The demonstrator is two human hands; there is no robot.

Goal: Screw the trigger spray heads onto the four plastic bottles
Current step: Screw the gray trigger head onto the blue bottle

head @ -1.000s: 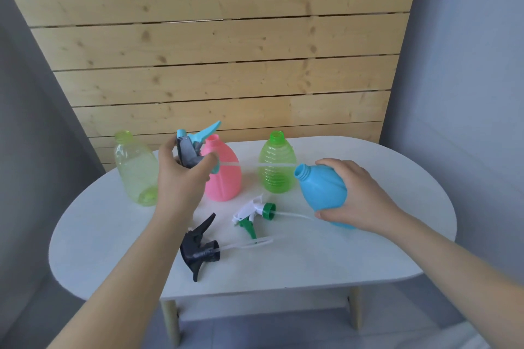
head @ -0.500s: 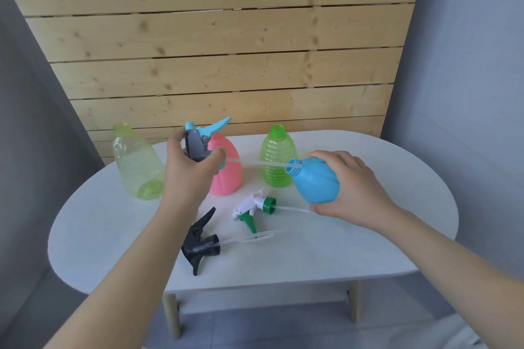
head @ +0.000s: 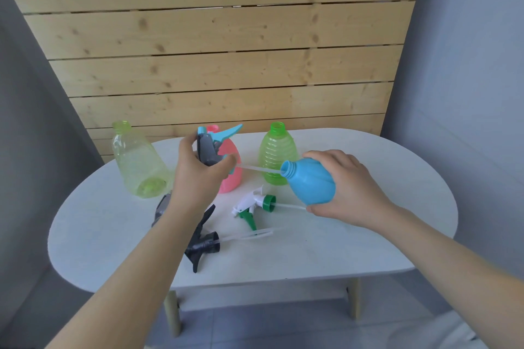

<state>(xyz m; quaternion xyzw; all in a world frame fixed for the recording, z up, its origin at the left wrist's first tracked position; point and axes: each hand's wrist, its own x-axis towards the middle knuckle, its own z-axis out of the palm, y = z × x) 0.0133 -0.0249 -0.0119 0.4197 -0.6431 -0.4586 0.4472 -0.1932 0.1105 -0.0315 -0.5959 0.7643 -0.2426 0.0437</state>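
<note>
My left hand (head: 198, 178) grips a grey and light-blue spray head (head: 211, 144) above the table. Its clear dip tube (head: 255, 168) points right, and the tip sits at the mouth of the blue bottle (head: 310, 183). My right hand (head: 348, 193) holds that bottle tilted, neck to the left. A pink bottle (head: 231, 178) stands behind my left hand, partly hidden. A ribbed green bottle (head: 276, 156) and a pale yellow-green bottle (head: 136, 161) stand upright without heads. A white and green spray head (head: 253, 205) and a black spray head (head: 202, 242) lie on the table.
The white oval table (head: 368, 249) stands against a wooden plank wall (head: 221, 51), with grey walls on both sides. A fourth, dark grey head (head: 161, 207) lies partly hidden under my left forearm. The table's front edge is close below the black head.
My right hand lifted the blue bottle off the table and tilted its neck left. My left hand brought the spray head's tube tip up to the bottle mouth.
</note>
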